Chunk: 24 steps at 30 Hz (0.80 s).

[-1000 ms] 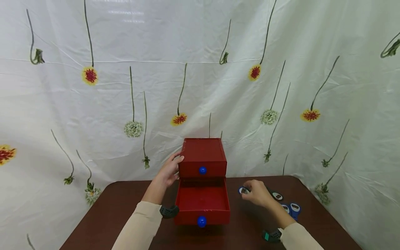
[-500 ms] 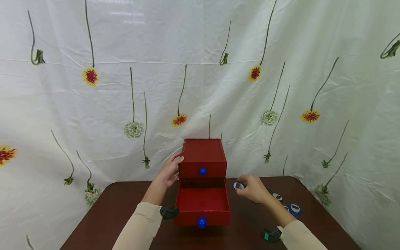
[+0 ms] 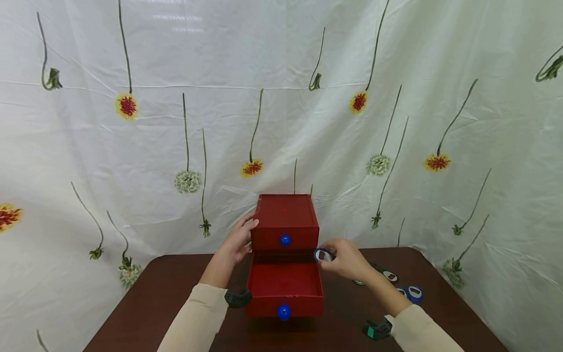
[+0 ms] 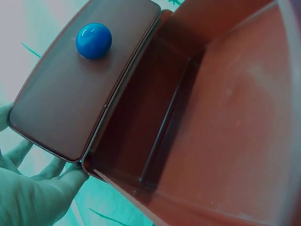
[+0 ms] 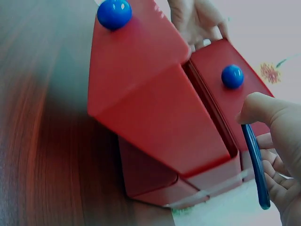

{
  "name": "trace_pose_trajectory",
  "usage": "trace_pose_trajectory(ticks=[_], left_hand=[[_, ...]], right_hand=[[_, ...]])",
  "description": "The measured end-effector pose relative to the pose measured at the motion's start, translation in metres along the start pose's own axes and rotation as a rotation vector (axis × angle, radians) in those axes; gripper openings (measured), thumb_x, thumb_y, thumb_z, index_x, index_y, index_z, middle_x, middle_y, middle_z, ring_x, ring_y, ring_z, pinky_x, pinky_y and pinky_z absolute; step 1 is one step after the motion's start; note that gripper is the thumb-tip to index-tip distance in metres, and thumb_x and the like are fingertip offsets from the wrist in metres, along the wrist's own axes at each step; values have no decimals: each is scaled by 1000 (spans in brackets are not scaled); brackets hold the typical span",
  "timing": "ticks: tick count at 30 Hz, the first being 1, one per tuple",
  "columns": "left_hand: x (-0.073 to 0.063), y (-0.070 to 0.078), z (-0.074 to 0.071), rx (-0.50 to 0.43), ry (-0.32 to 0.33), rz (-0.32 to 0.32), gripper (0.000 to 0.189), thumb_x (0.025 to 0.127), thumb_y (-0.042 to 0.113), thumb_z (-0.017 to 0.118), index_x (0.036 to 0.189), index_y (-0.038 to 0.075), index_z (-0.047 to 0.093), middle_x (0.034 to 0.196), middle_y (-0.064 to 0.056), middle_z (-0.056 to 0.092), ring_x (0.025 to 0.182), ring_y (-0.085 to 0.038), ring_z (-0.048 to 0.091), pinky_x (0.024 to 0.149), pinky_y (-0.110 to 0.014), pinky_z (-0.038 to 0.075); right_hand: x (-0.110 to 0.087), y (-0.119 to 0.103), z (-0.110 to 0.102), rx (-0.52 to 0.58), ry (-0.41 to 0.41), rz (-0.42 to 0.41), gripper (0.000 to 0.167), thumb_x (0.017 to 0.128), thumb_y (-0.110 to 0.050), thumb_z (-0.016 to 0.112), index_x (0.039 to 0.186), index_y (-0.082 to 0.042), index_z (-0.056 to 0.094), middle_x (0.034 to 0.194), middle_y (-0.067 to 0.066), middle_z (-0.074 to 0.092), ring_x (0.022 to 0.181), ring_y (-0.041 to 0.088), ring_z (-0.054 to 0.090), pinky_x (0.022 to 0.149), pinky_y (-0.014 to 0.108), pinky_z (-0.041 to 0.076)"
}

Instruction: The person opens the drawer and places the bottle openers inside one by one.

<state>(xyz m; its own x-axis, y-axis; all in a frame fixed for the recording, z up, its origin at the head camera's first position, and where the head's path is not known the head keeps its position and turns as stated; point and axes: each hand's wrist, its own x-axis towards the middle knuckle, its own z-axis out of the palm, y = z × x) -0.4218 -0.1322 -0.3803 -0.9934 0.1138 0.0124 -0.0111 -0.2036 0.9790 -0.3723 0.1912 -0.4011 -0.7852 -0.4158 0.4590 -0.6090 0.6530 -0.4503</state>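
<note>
Your right hand (image 3: 347, 259) pinches what looks like a blue bottle opener (image 5: 256, 165) near the pulled-out drawer (image 3: 286, 281)'s back right corner, while your left hand (image 3: 236, 243), fingers loosely spread, rests against the red cabinet (image 3: 286, 210)'s left edge, seemingly bracing it.

Glossy blue knobs (image 5: 232, 76), plastic by their look, gleam against smooth, softly shining red drawers (image 3: 286, 211). The table (image 3: 184, 288) shows streaked wood grain; the backdrop (image 3: 286, 49) is creased cloth with a faint sheen, the sleeves (image 3: 193, 320) matt fabric, the blue tool (image 5: 254, 160) smooth-edged.
</note>
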Motion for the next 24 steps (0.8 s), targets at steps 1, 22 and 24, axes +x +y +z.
trace_pose_trajectory(ticks=[1, 22, 24], left_hand=[[0, 0, 0, 2, 1, 0, 56, 110, 25, 51, 162, 16, 30, 154, -21, 44, 135, -39, 48, 102, -50, 40], [-1, 3, 1, -13, -9, 8, 56, 110, 26, 53, 161, 17, 31, 155, -18, 44, 137, -38, 46, 107, -55, 37], [-1, 2, 1, -11, -6, 5, 57, 110, 26, 53, 162, 17, 31, 155, -19, 43, 138, -39, 45, 108, -56, 36]], right_hand=[[1, -2, 0, 4, -5, -14, 28, 84, -21, 81, 109, -6, 77, 94, -5, 68, 79, 13, 59, 65, 29, 50], [35, -57, 46, -5, -171, -214, 37, 83, -25, 83, 114, -5, 77, 108, 2, 69, 91, 15, 63, 74, 24, 53], [38, -62, 51, -6, -203, -229, 38, 85, -27, 82, 115, -5, 76, 109, 2, 69, 92, 14, 63, 76, 23, 53]])
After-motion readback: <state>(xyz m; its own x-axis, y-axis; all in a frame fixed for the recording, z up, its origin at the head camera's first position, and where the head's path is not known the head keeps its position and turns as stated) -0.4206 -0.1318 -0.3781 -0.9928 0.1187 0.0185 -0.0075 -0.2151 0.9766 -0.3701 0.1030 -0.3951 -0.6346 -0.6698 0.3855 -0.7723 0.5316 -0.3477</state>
